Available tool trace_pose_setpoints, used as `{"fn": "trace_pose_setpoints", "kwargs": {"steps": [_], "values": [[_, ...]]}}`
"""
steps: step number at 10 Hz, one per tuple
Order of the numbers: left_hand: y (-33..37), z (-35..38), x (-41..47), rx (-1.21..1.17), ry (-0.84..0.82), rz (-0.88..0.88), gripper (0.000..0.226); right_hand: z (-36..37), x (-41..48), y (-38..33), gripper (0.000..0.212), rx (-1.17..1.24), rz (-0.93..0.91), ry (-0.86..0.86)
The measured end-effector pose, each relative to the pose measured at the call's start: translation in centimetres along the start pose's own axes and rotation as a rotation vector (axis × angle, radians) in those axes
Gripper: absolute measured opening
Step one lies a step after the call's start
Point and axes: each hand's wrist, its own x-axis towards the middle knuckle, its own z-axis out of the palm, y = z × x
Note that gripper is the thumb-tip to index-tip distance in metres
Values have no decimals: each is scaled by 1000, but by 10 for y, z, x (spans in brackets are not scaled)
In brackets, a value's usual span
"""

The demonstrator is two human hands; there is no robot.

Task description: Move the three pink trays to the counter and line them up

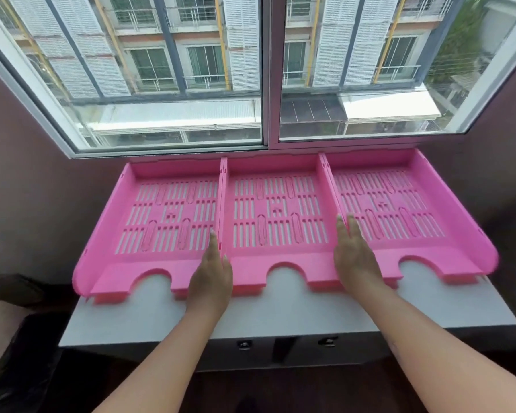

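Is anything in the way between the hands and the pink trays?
No. The left hand rests on the seam between the left tray and middle tray; the right hand rests where the middle meets the right tray.

upstairs home room — window [215,70] faces apartments; white counter [280,311] | drawers [280,350]
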Motion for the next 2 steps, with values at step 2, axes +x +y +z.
{"fn": "trace_pose_setpoints", "kwargs": {"steps": [2], "values": [[3,-14,-4,-13,-46,-47,65,-10,3,5,72,35,-50,-116]]}}
